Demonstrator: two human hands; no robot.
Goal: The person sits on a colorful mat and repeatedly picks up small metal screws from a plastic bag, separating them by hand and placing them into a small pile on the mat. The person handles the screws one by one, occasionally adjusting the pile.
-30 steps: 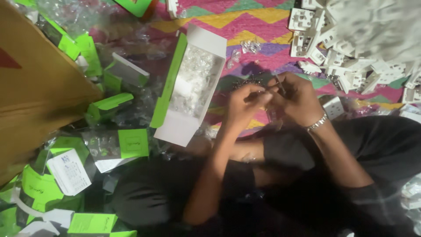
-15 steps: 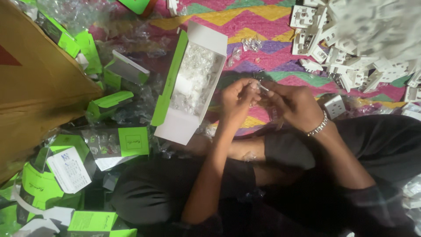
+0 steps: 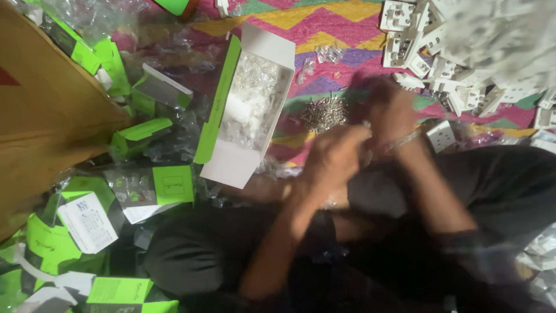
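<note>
Motion blurs both hands, which meet over my lap in the middle of the head view. My left hand (image 3: 336, 155) is curled, its fingers against my right hand (image 3: 392, 111); the right wrist wears a thin bracelet. A small pale piece (image 3: 366, 123) seems pinched between them, too blurred to identify. Just beyond the hands a heap of small metal screws (image 3: 326, 110) lies on the zigzag mat (image 3: 324, 35). An open white and green box (image 3: 222, 107) of clear plastic packets sits to the left of my left hand.
A pile of white socket plates (image 3: 463, 46) fills the far right, with one single plate (image 3: 441, 135) near my right wrist. Brown cardboard (image 3: 40, 104) stands at the left. Green and white small boxes (image 3: 139, 132) and plastic wrap litter the floor at the left.
Both hands have dropped a little toward my lap and now blur with movement. The heap of screws beyond them has come into sight.
</note>
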